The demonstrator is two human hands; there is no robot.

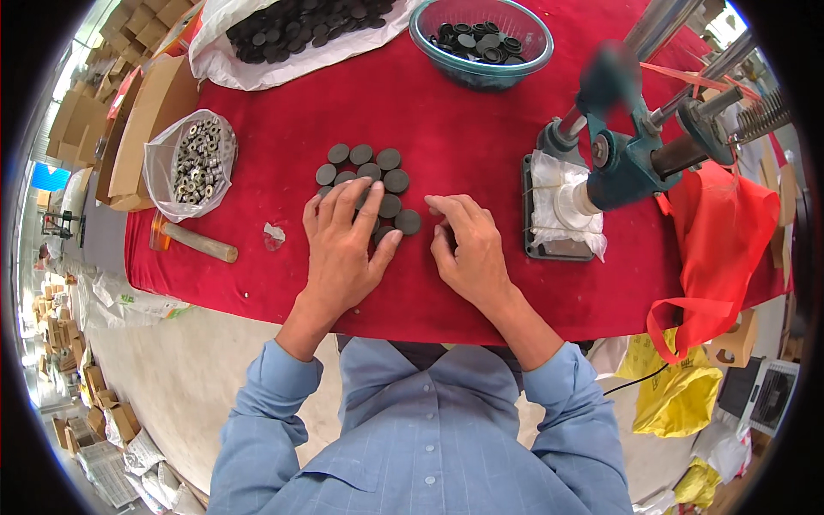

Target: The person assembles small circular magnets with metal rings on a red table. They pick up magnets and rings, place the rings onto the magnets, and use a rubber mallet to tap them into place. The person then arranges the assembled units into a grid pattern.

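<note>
Several flat round black discs lie in a loose cluster on the red cloth in front of me. My left hand rests over the near left part of this cluster. Its fingers are spread and lie on or just above some discs, partly hiding them. Just right of the cluster is my right hand, fingers bent, thumb and forefinger apart, with nothing visible between them. The nearest disc to it is the one at the cluster's right edge, a small gap away.
A green hand press stands on the right, a red bag beside it. At the back are a clear bowl of black caps and a white sack of black discs. Left are a bag of metal parts and a hammer-like tool.
</note>
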